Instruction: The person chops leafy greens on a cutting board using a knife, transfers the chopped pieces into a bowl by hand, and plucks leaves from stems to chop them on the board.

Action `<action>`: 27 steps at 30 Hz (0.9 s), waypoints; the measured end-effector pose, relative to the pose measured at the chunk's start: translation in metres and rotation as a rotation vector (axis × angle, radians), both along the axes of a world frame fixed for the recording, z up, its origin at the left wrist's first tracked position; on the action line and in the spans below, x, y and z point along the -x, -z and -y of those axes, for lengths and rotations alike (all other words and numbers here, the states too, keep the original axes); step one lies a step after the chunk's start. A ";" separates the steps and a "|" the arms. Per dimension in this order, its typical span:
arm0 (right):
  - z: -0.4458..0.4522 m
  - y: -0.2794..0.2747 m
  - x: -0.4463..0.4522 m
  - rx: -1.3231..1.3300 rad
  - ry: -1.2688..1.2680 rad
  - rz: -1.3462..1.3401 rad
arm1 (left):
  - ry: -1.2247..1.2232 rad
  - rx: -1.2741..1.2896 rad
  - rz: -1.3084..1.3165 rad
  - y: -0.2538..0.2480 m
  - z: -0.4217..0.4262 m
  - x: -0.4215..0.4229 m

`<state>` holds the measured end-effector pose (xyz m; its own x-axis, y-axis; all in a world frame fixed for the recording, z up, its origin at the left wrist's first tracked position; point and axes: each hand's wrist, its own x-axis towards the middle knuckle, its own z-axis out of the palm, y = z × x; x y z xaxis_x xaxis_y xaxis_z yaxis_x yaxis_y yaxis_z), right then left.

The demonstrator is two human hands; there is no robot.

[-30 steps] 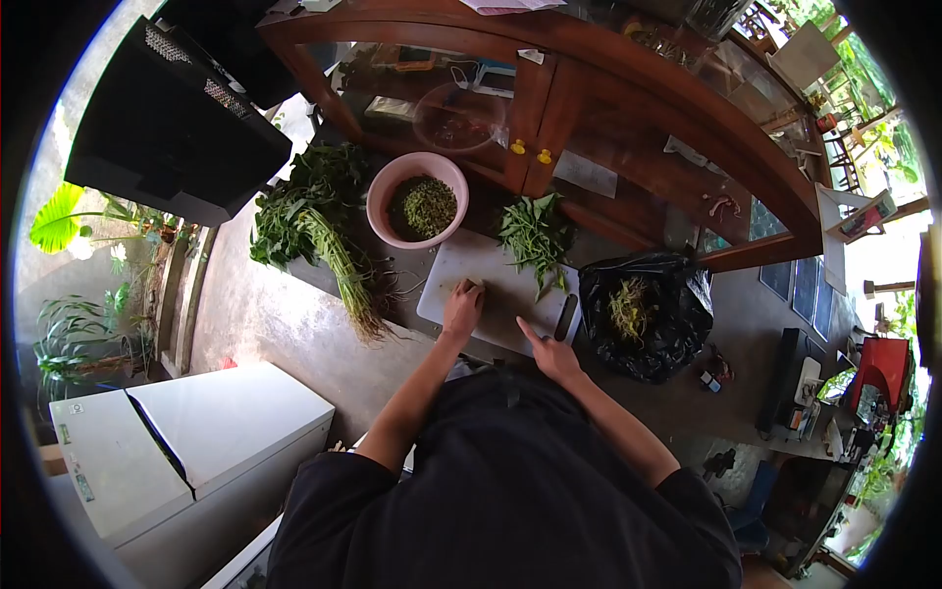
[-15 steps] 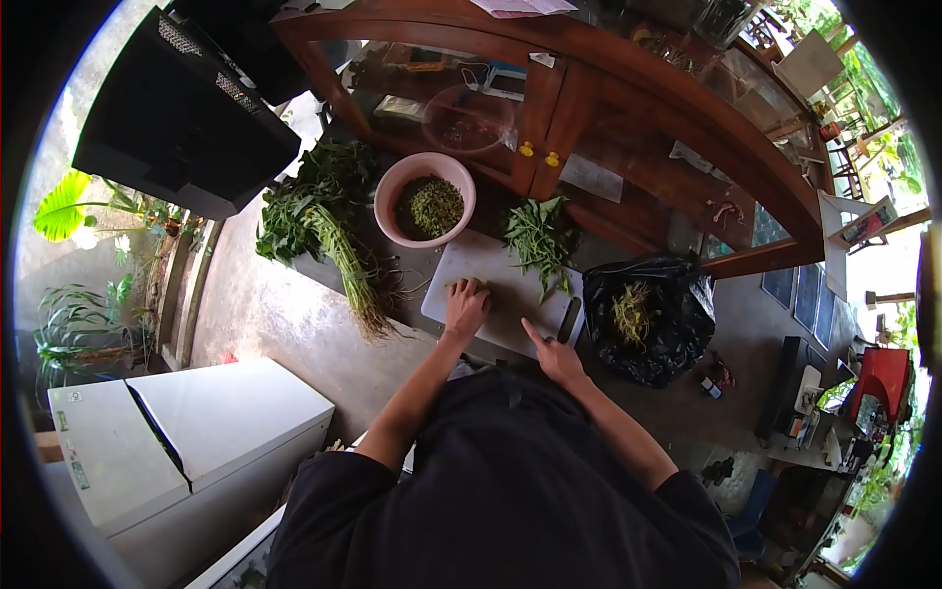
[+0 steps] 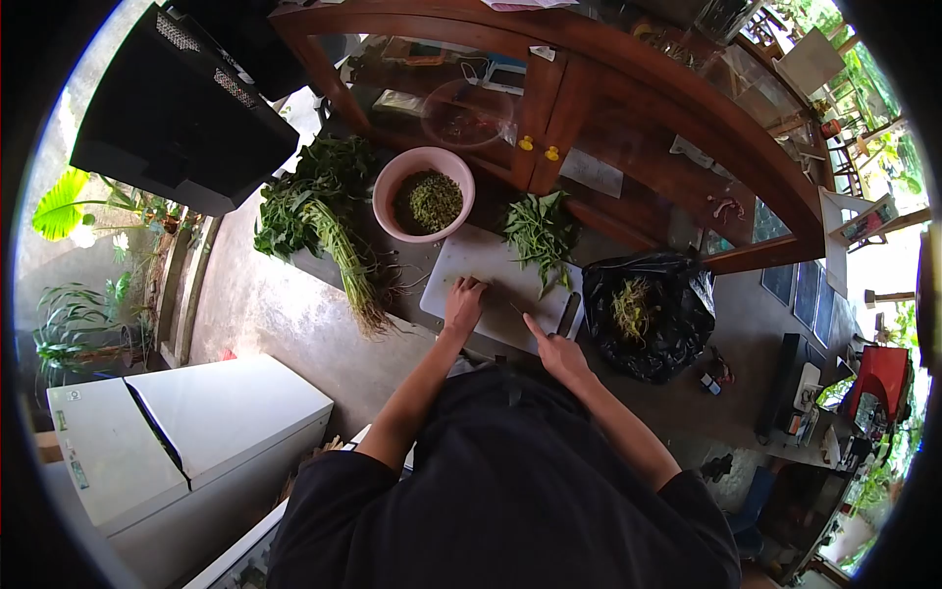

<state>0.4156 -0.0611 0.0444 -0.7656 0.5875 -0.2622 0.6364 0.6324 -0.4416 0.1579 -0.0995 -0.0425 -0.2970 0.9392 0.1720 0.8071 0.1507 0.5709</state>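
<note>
Fingers of the left hand point(image 3: 465, 306) have drawn closer together since the earlier frame, now bunched low over the white cutting board point(image 3: 471, 257); whether they grip anything, I cannot tell. The right hand point(image 3: 562, 358) has its index finger extended at the board's near edge, the others curled, their hold unclear. Leafy greens point(image 3: 539, 236) lie on the board's far side, between the pink bowl point(image 3: 383, 216) of chopped greens point(image 3: 435, 201) and the black bag point(image 3: 677, 344). Stickers on the white refrigerator point(image 3: 235, 402) are too small to read
</note>
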 end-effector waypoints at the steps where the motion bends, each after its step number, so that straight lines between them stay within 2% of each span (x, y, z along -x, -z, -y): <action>1: -0.001 -0.003 0.001 0.023 -0.016 0.047 | 0.001 0.000 0.000 -0.001 0.000 0.000; 11: -0.006 -0.033 0.007 0.013 -0.046 0.081 | -0.023 -0.023 0.026 -0.008 0.000 -0.004; 20: 0.001 0.032 0.011 -0.013 -0.040 -0.005 | -0.030 -0.025 0.000 -0.007 -0.002 -0.003; 27: 0.005 0.035 -0.009 -0.033 -0.052 -0.029 | -0.042 -0.042 0.040 -0.005 -0.001 -0.002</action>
